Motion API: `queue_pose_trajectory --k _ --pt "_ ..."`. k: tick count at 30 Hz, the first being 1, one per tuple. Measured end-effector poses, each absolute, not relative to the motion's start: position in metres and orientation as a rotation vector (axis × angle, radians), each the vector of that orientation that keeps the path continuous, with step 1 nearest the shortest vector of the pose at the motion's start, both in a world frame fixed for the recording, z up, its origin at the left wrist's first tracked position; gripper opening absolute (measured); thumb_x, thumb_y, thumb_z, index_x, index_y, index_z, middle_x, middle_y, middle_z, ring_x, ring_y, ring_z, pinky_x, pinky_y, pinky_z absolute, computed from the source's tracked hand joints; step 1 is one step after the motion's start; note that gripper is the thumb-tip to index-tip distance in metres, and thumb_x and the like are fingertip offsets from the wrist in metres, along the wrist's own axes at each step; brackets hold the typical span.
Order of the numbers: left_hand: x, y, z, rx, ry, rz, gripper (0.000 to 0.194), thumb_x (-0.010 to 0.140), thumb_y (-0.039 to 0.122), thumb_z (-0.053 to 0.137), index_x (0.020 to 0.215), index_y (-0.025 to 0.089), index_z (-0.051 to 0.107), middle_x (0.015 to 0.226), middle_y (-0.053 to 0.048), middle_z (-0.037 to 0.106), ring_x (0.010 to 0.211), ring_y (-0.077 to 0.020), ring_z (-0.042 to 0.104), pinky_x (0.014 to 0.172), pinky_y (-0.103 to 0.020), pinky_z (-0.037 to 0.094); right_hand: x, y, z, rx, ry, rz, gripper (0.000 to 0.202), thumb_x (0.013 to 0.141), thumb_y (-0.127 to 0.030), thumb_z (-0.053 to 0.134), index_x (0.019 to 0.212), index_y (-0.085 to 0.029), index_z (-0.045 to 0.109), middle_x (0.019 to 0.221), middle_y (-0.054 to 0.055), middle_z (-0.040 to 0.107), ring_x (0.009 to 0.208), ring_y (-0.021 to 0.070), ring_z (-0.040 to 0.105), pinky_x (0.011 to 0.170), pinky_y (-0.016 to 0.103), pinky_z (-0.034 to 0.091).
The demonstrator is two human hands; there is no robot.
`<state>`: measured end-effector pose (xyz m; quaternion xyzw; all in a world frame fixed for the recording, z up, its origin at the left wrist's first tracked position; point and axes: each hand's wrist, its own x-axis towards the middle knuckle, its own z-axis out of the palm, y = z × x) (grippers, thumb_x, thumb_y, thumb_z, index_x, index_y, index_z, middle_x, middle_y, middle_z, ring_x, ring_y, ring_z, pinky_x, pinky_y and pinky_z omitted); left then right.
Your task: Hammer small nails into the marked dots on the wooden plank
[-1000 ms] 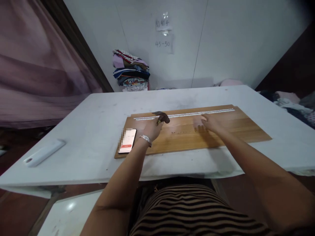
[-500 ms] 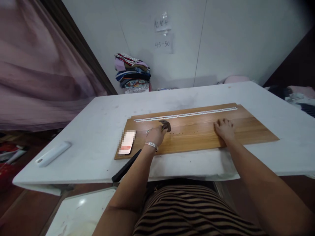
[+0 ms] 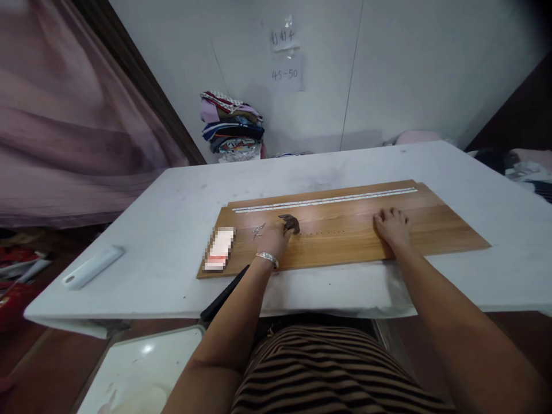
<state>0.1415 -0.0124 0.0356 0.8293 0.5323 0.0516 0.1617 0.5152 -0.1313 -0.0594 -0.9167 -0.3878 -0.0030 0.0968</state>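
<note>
Tabletop [image 3: 150,230], white and wide, spreads around the grip on all sides. On it, under both hands, lies the wood-grain board [image 3: 435,224], flat, so whatever rests on it has a firm backing. Two white graduated-looking strips [image 3: 328,200] run along the board, beyond the grip. The claw hammer [image 3: 290,223] is in the left hand [image 3: 274,237], whose fingers wrap it close behind the head; the handle runs back beneath the forearm towards the body. Such a short hold probably favours control over force. Well to the right of that grip, the right hand [image 3: 393,227] rests on the board, fingers spread and grasping nothing that shows, perhaps to steady the wood. A phone [image 3: 219,250] (its screen blurred out) lies left of the grip, near the board's end, seemingly out of the hammer's way. Just beside the grip, on its left, is a small cluster of loose nails [image 3: 259,230], likely put there for easy reach. Right of the hammer head runs a row of tiny dark dots [image 3: 325,233]; nails or holes, I cannot tell.
</note>
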Motion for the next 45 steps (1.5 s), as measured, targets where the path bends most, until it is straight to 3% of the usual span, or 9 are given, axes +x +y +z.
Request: queue_pose_trajectory --k 8,15,29,37,45 --pt "0.14 -0.012 0.039 2.345 1.566 0.104 0.034 0.113 0.038 0.056 0.131 0.02 0.079 0.135 -0.016 0.082 0.134 -0.0297 0.074 0.11 -0.036 0.055 0.516 -0.131 -0.06 -2.722 -1.141 0.004 0.06 0.113 -0.045 0.03 0.14 -0.014 0.074 0.157 0.026 0.063 0.145 0.0394 0.052 0.119 0.058 0.04" --pt "0.142 -0.015 0.034 2.359 1.514 0.163 0.029 0.109 0.03 0.064 0.131 0.02 0.081 0.135 -0.014 0.082 0.135 -0.0289 0.073 0.115 -0.035 0.053 0.515 -0.132 -0.057 -2.727 -1.149 0.011 0.062 0.113 -0.045 0.028 0.139 -0.014 0.074 0.158 0.026 0.063 0.145 0.039 0.051 0.119 0.058 0.04" --pt "0.145 -0.013 0.045 2.325 1.62 0.019 0.041 0.114 0.044 0.053 0.131 0.018 0.079 0.141 -0.019 0.079 0.132 -0.0313 0.075 0.106 -0.036 0.056 0.513 -0.132 -0.055 -2.73 -1.149 -0.003 0.059 0.113 -0.043 0.031 0.137 -0.015 0.076 0.154 0.026 0.065 0.143 0.0385 0.053 0.117 0.057 0.043" --pt "0.144 -0.016 0.042 2.348 1.57 0.044 0.035 0.113 0.037 0.055 0.13 0.02 0.08 0.131 -0.016 0.083 0.131 -0.0297 0.075 0.113 -0.036 0.054 0.515 -0.132 -0.056 -2.738 -1.149 -0.016 0.061 0.113 -0.043 0.029 0.138 -0.014 0.075 0.155 0.027 0.064 0.145 0.0392 0.053 0.118 0.058 0.041" --pt "0.145 -0.014 0.044 2.344 1.6 0.054 0.036 0.113 0.041 0.055 0.128 0.02 0.08 0.138 -0.017 0.08 0.135 -0.0311 0.073 0.112 -0.037 0.055 0.514 -0.132 -0.055 -2.757 -1.158 0.005 0.062 0.115 -0.044 0.027 0.141 -0.013 0.074 0.157 0.026 0.064 0.146 0.0394 0.054 0.119 0.057 0.041"
